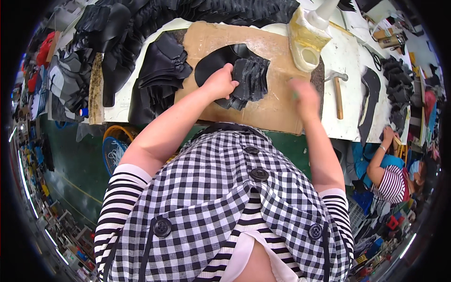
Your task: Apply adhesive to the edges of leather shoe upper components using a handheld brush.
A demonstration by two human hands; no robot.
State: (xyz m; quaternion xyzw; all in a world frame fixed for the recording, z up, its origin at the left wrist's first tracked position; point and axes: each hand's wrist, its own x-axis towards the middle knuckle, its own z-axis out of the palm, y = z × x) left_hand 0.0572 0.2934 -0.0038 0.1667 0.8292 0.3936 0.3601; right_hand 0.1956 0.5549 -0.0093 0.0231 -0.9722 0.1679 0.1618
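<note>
Starting at the left edge of the desk (347, 51): there's a wooden block (96, 89) standing on its side, then a heap of black cut pieces (159, 70) spilling toward the back edge, probably parked there so they're within easy reach. Next comes a cardboard sheet (277, 108) laid over the front middle of the desk, which looks like it's there to protect the top while working. On it sits a fanned stack of black pieces (251, 80) with a rounded black piece (211, 63) under and behind it. The left hand (220, 83) presses down on the stack's left side, fingers curled shut over the pieces, seemingly pinning them so they don't slide. The right hand (304, 96) is just beside the stack on the cardboard's right part, blurred, with a bit of something green at it; can't tell if those fingers are open or gripping. Behind it, near the back edge, a yellowish glue jug (307, 40) with the side cut open. Further right a hammer (337, 91) lies flat on the white top, then a long black strip (369, 101) near the right edge. Past that corner, another person's arm (378, 157) in a striped top.
</note>
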